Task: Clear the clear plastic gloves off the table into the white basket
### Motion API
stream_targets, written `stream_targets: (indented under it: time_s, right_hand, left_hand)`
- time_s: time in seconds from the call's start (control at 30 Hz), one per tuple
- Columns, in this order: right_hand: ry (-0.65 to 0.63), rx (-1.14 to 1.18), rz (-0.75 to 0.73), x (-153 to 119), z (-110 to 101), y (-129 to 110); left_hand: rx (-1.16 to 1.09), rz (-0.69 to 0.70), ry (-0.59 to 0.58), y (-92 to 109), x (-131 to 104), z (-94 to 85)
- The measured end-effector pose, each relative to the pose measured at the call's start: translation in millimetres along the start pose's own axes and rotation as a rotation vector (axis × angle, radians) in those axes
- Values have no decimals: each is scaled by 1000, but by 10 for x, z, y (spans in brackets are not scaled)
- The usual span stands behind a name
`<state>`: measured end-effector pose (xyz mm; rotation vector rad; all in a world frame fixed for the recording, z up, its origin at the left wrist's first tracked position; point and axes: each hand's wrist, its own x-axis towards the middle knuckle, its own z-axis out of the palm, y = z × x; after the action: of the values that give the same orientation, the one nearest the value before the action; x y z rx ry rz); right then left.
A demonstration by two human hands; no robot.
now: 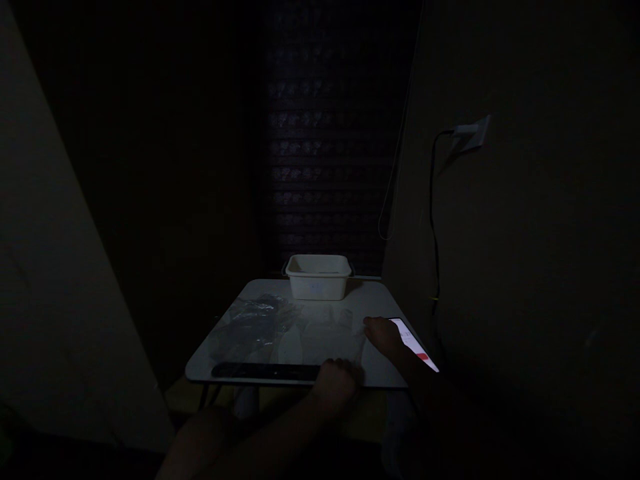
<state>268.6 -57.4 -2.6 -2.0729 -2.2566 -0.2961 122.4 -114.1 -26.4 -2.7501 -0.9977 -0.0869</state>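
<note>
My left hand (pixel 338 381) and right hand (pixel 384 335) curl at the right end of a clear, crumpled plastic bag (pixel 260 327) — too dark to tell whether either grip has hold of it. The bag lies spread across the white, round-cornered bench (pixel 227 303), nearer me than the white rectangular plastic tub (pixel 318 288).

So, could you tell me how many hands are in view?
2. The left hand is at the near edge of the table; the right hand is farther forward, beside the lit screen. Others could be hidden in the dark areas.
</note>
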Motion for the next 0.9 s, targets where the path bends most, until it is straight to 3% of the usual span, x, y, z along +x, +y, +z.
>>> stream_targets:
  time_s: [0.2, 0.47, 0.67, 0.9]
  right_hand:
    - [-32, 27, -21, 53, -28, -110]
    - [-78, 102, -42, 204, 27, -266]
    - [-30, 169, -33, 231, 6, -402]
    - [-33, 188, -13, 284, 122, -330]
  left_hand:
    - [0, 2, -25, -11, -68, -43]
    - [-20, 8, 47, -36, -215, -76]
    - [-38, -19, 81, -51, -277, -202]
    - [-42, -94, 67, -154, -260, -290]
